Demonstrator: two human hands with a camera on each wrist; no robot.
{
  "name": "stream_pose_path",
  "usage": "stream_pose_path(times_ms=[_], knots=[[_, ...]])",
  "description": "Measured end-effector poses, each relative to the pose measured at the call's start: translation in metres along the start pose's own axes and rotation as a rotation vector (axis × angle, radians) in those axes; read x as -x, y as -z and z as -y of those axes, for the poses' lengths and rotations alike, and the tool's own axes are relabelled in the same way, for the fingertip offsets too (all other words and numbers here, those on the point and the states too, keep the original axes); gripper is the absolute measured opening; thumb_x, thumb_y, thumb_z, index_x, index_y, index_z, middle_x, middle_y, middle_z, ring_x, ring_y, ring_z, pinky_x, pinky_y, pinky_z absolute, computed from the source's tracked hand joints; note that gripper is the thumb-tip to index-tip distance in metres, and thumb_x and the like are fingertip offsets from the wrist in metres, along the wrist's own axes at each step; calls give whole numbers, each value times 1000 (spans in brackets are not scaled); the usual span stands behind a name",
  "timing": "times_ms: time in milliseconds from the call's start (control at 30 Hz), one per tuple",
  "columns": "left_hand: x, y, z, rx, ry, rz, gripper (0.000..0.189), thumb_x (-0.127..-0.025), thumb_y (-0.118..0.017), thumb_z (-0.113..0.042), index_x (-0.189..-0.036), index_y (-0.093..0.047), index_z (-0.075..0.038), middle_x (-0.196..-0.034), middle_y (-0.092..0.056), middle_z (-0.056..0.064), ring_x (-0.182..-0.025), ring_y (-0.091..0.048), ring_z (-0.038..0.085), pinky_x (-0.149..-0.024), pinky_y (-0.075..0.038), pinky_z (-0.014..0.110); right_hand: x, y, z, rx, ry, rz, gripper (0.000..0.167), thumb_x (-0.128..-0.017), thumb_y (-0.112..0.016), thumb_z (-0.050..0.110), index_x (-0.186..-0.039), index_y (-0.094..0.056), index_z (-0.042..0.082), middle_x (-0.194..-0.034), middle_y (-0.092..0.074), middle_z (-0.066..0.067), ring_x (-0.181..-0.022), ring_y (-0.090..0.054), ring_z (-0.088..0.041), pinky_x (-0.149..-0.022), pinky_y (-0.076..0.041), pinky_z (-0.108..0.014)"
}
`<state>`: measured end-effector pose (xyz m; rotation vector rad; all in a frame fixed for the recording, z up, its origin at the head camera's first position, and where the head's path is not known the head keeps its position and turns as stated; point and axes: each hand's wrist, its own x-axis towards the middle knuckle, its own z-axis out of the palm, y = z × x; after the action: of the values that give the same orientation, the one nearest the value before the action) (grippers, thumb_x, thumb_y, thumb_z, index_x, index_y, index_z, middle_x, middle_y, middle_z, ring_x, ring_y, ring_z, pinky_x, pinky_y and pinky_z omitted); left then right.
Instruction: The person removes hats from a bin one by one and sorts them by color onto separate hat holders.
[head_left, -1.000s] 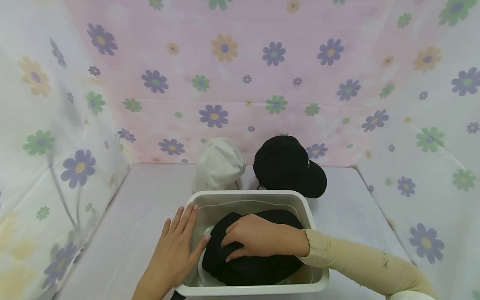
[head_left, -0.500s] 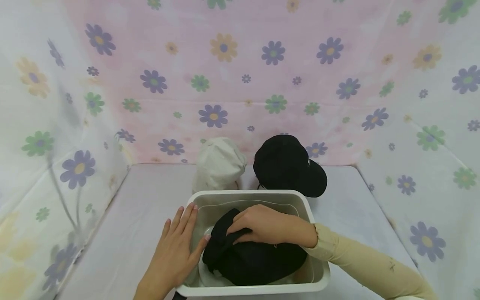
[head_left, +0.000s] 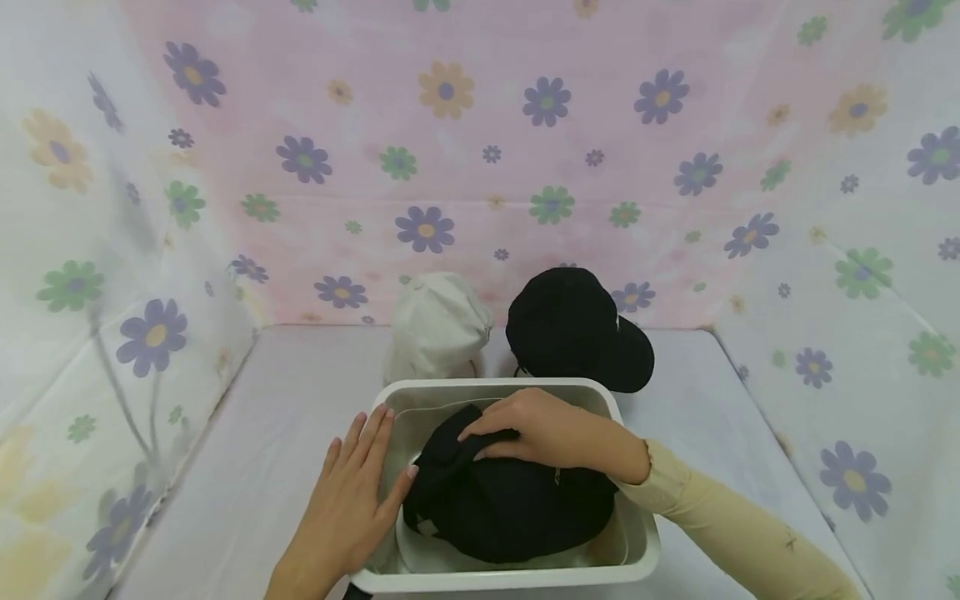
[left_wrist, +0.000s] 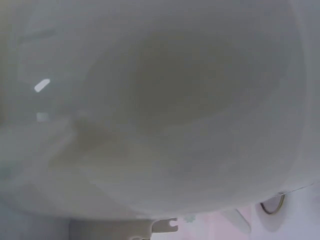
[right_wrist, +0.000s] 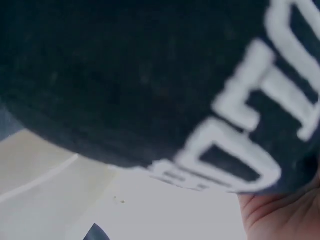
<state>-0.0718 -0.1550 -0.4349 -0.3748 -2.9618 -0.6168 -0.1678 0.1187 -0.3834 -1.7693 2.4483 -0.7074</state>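
Note:
A black cap [head_left: 525, 508] lies in a white plastic bin [head_left: 510, 577]. In the head view, my right hand [head_left: 551, 425] grips a raised part of the cap near the bin's back, thumb and fingers on either side of the cloth. The right wrist view has the black cap [right_wrist: 125, 90] close up, with white raised lettering; part of my right palm [right_wrist: 287, 215] shows beside it. My left hand [head_left: 348, 492] rests with straight fingers on the bin's left rim. The bin's blurred pale wall [left_wrist: 175, 150] fills most of the left wrist view.
Behind the bin stand a white cap [head_left: 438, 325] and another black cap [head_left: 566, 329] with its brim to the right. A white cloth [head_left: 300, 383] covers the table. Flower-patterned cloth walls [head_left: 495, 108] enclose the back and sides.
My right hand has moved back and slightly right, pulling part of the cap up with it. A small pale patch now shows at the cap's lower left. The left hand stays put.

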Motion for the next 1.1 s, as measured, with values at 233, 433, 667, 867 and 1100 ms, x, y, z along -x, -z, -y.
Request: stream_pose_path(times_ms=[233,433,667,867,1100], knots=[[-1,2,0,28,8,5,72,-106,-48,-49,-160,-29,-6,-168,-24,9,-155,-20,38,-118,-19,68,6,13,3,-30,-7,-36,37,-90,-78,14,-126,-72,12,-112,-76,1,-102,-70,-7,-88,-54,-17],[0,1,0,41,7,-3,71,-106,-48,-48,-160,-30,-6,-168,-25,8,-154,-20,38,-118,-19,68,13,24,4,-42,-28,-56,39,-89,-78,10,-128,-71,11,-112,-76,1,-102,-70,-7,-86,-55,-18],[0,1,0,48,9,-7,70,-106,-49,-47,-160,-30,-6,-168,-25,9,-154,-20,38,-118,-18,67,23,42,4,-153,-44,-142,39,-88,-77,2,-126,-72,7,-120,-74,-4,-107,-70,-11,-91,-57,-24],[0,0,1,47,4,-23,70,-105,-51,-45,-160,-31,-6,-167,-27,9,-154,-22,38,-118,-19,67,27,63,4,-167,43,-294,41,-81,-79,-7,-121,-73,2,-109,-76,-6,-98,-72,-14,-81,-58,-25],[0,-2,2,53,-2,-37,69,-105,-52,-44,-159,-32,-5,-167,-28,10,-153,-23,39,-118,-20,68,26,93,5,-109,81,-363,45,-78,-79,-12,-120,-73,2,-105,-76,-8,-97,-71,-15,-81,-55,-21]])
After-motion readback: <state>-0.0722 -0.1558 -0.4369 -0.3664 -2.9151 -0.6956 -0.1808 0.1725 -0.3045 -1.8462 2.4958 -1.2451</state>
